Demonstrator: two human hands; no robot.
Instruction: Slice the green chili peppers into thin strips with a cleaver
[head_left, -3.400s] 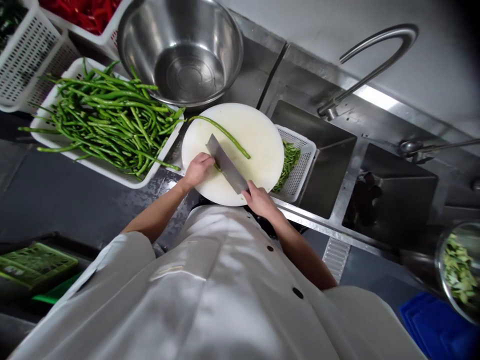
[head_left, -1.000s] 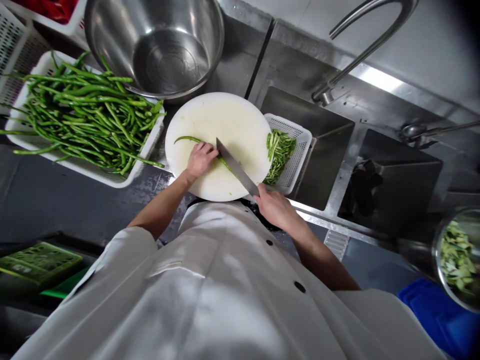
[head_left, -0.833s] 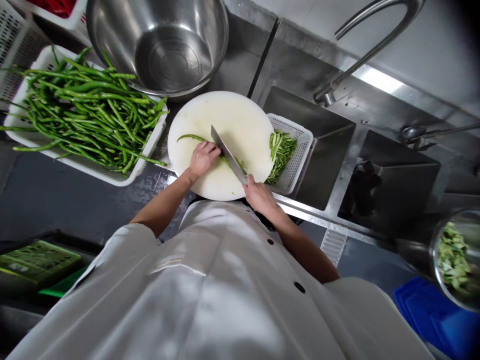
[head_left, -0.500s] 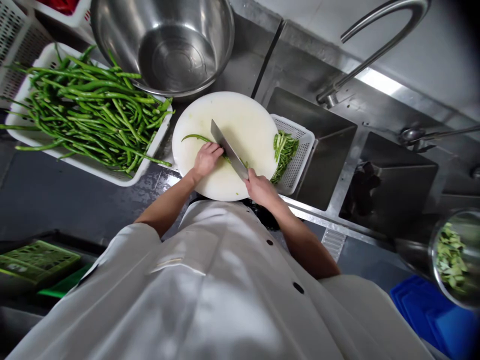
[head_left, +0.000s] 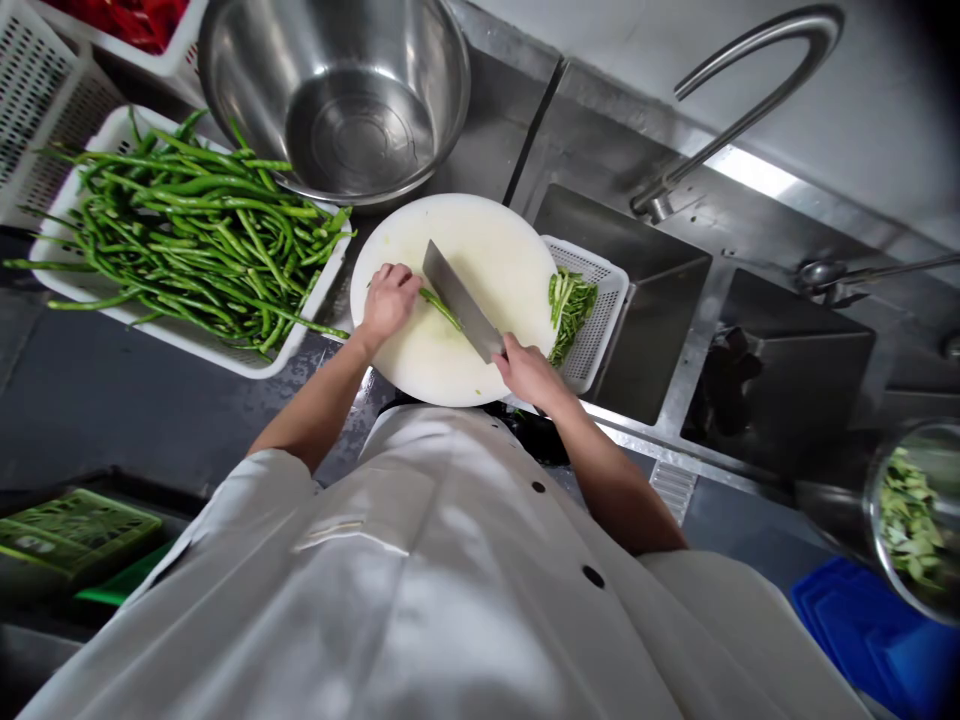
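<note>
My right hand [head_left: 529, 372] is wrapped around the handle of a cleaver [head_left: 461, 305], whose broad blade slants across a round white cutting board [head_left: 495, 230]. Left of the blade, my left hand [head_left: 391, 300] is closed over a long green chili pepper [head_left: 441, 308]. One end of the pepper sticks out toward the cleaver; my fingers hide much of the rest. At the board's right edge, cut green pieces [head_left: 574, 310] lie heaped in a white perforated basket [head_left: 606, 290], with some on the board's rim.
A white basket [head_left: 262, 368] piled with long green chili peppers [head_left: 195, 230] stands at left. Behind the board sits a large steel bowl [head_left: 360, 120]. To the right are sinks [head_left: 637, 330] with a curved faucet [head_left: 757, 90], and a bowl of cut pale-green vegetables [head_left: 909, 515].
My left hand has shifted left, away from the blade, and more of the pepper's near end shows. The cleaver stays at nearly the same place. The view has moved slightly.
</note>
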